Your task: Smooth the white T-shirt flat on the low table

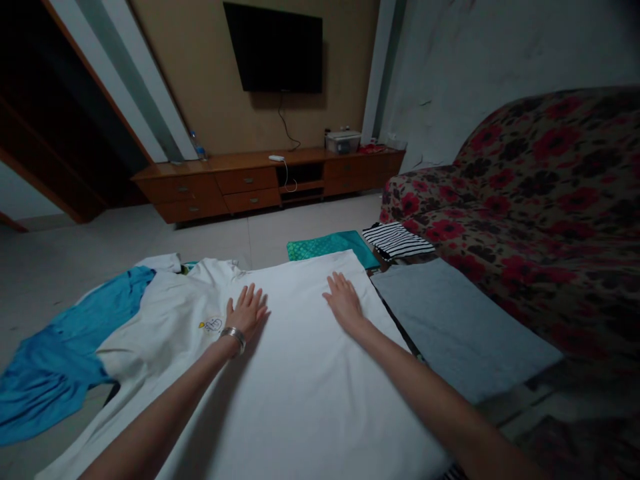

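- Head view, hands: the left hand (246, 311) lies flat, fingers spread, palm down on the white T-shirt (300, 373); it grasps nothing. A metal bangle (234, 335) circles its wrist.
- Head view, hands: the right hand (343, 300) also rests palm down and released on the same shirt, well apart from the left hand, nearer the shirt's far edge.
- Head view, white T-shirt: spread flat in the centre foreground, its far edge folded straight; a small printed emblem (212, 325) shows just beside the left hand.
- Head view, left side: a blue garment (55, 360) lies crumpled, partly under the white shirt.
- Head view, right side: a grey folded cloth (460, 327) lies just beside the shirt; beyond it a striped black-and-white garment (397, 240) and a teal cloth (330, 245).
- Head view, surroundings: a floral sofa (540, 200) stands at right; a wooden cabinet (260, 181) runs along the far wall beneath a wall-mounted television (275, 47).
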Motion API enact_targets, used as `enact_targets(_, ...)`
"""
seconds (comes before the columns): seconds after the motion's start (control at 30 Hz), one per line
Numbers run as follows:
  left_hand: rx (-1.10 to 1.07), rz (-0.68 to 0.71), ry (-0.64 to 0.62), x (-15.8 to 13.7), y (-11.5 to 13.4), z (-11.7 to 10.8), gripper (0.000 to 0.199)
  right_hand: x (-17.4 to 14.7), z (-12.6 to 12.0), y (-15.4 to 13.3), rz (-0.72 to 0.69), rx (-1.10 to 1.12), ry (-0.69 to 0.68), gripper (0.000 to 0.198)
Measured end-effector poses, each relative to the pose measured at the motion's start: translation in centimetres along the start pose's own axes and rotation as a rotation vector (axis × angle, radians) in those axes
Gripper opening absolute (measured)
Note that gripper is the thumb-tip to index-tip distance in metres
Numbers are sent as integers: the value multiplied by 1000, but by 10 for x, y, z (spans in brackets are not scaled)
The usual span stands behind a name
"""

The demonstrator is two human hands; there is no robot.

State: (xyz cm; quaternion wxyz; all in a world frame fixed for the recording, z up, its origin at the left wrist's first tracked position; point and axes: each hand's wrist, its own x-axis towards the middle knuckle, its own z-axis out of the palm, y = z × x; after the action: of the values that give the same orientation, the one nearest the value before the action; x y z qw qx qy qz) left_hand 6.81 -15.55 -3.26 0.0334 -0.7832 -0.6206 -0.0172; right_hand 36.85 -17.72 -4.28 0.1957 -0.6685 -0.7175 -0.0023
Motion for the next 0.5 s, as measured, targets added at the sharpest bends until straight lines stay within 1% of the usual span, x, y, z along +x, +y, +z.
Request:
enact_targets(0.07,-2,57,-52,-45,8,0,53,-45,-3,-7,-53,31,-33,51)
enact_targets(0.1,-4,62,-79,-65,9,1,54,-64,-4,-3,-45,29,-40,50)
enact_targets(0.17,1,45,-99,-98,3,2,56,-94,-10,18,19,-9,-25,47)
enact_targets(0.23,9,10,-75,-117,-6,0,56,-110,-20,43,100,-67,8,45)
enact_targets(0.3,3,-37,-65,-124,-11,-7,56,-118,-33,56,171,-119,33,43)
enact_targets(0.33,-5,-67,-67,-126,-9,-11,56,-121,-39,56,192,-136,45,43)
enact_targets(0.4,-21,-96,-64,-134,0,-19,56,-132,-45,41,182,-146,68,44)
enact_targets(0.5,-41,-40,-34,-162,21,-22,55,-162,-39,9,34,-92,80,44)
